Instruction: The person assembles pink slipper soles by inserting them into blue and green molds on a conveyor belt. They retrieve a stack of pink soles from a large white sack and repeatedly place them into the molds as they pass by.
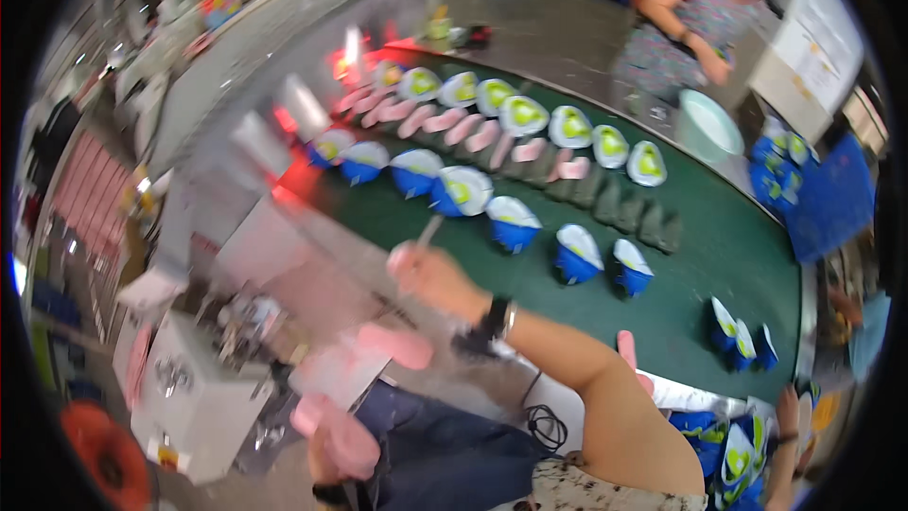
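My left hand (324, 462) is low at the left, closed round a pink insole (339, 435); its fingers are partly hidden. My right hand (437, 276) reaches over the near edge of the green conveyor belt (416, 251). Its fingers are closed, and a thin pale stick (430, 230) juts up from them, smeared by motion; a pinkish patch at the fingers is too blurred to name. Another pink insole (395, 345) rests on the ledge between my hands. Closest to my right hand on the belt are blue shoe uppers (514, 224) with white and yellow-green insides.
Pink insoles (482, 136), dark grey-green pieces (626, 212) and white-and-green uppers (522, 115) stand in rows along the belt. A red-lit machine opening (307, 114) is at its far left. Across it, a person (686, 28) stands near a pale bucket (709, 126). Another person's hand (787, 410) is at lower right.
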{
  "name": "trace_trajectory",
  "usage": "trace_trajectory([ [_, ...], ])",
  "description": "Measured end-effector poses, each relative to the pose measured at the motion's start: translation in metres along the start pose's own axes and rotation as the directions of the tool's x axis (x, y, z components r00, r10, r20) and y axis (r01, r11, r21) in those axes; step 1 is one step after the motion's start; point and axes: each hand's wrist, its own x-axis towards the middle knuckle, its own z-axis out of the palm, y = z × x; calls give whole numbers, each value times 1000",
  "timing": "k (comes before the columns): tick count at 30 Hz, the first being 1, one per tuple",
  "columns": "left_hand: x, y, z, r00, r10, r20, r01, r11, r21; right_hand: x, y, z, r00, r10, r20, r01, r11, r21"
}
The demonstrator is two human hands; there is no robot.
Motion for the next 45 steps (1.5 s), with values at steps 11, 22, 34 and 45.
trace_trajectory([
  [11, -16, -5, -3, 946, -26, -322, -182, 781, -597, -109, -47, 178, 740, 376, 557, -430, 902, -39],
  [22, -55, -12, -33, 949, -37, -313, -183, 743, -644, 25, 40, 194, 959, 247, 142, -193, 929, -315],
  [34, -54, -9, -36, 940, 45, -338, -235, 804, -546, 70, 9, 196, 950, -287, 120, 253, 489, -835],
  [45, -48, -25, -47, 943, 141, -301, -154, 988, -21, 125, 68, 199, 944, 182, -274, -163, 983, 90],
])
